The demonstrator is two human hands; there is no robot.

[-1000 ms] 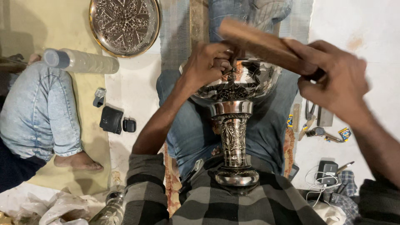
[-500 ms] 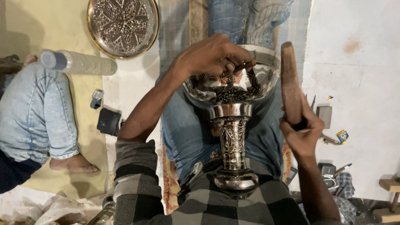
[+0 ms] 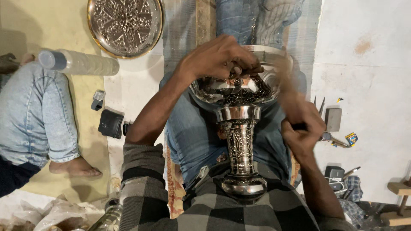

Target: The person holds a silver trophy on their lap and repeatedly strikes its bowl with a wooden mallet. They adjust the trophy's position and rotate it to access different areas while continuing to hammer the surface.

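Left hand should pinch the punch firmly on the goblet; right hand, fist closed on a blurred mallet, strikes squarely.

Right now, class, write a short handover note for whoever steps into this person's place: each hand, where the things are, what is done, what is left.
Left hand: on the rim of the engraved metal goblet, fingers pinched at something small there that I cannot make out.
Right hand: blurred in motion beside the bowl, closed on a dark handle; the rest of the tool is smeared by the blur.
Goblet: lying along the lap, foot against the belly, bowl pointing away.
Nearby: engraved round tray on the floor ahead, small tools to the right.
Done: stem and bowl carry a raised pattern.
Left: cannot tell from this view.
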